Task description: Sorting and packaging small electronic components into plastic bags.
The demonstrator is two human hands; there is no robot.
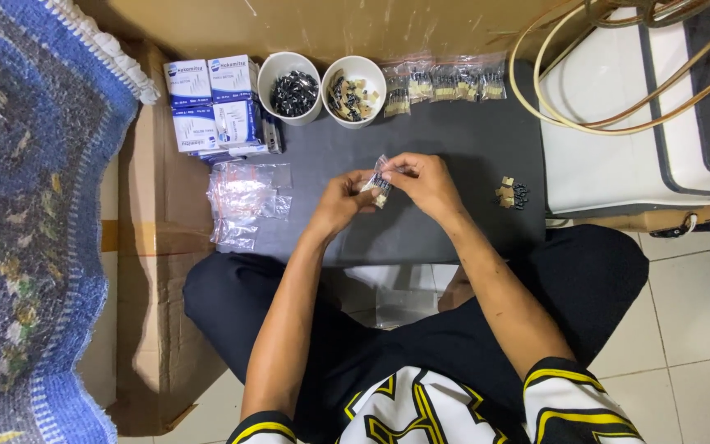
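Left hand (pixel 340 200): fingers pinch lower end of small clear bag (pixel 379 182).
Right hand (pixel 423 181): fingers grip bag's top edge.
Bag position: held above dark mat (pixel 454 140), near centre.
Nearby: empty bags (pixel 244 197) left; two white cups (pixel 322 86) behind.

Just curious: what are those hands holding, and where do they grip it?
A small clear plastic bag: left hand pinches its lower end, right hand its top edge.
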